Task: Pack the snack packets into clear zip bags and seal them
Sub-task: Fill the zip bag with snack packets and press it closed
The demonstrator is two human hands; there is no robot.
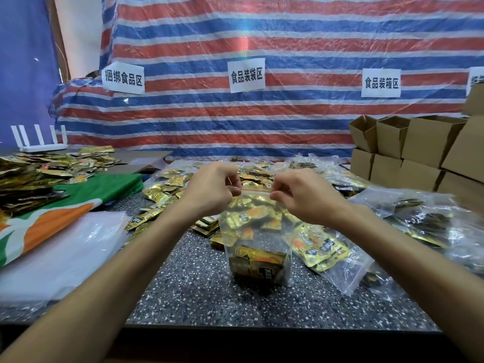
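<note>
A clear zip bag (258, 231) hangs upright over the speckled table (199, 292), its bottom resting on the surface. Gold snack packets (255, 263) fill its lower part. My left hand (209, 189) pinches the left end of the bag's red zip strip, and my right hand (301, 192) pinches the right end. The strip is stretched level between my fingers. Loose gold packets (162, 195) lie scattered behind and to the left of the bag.
Filled zip bags (324, 247) lie to the right and at the back. A stack of empty clear bags (65, 247) sits at the left beside a green and orange cloth (78, 203). Cardboard boxes (408, 150) stand at the back right. A white router (39, 142) is at far left.
</note>
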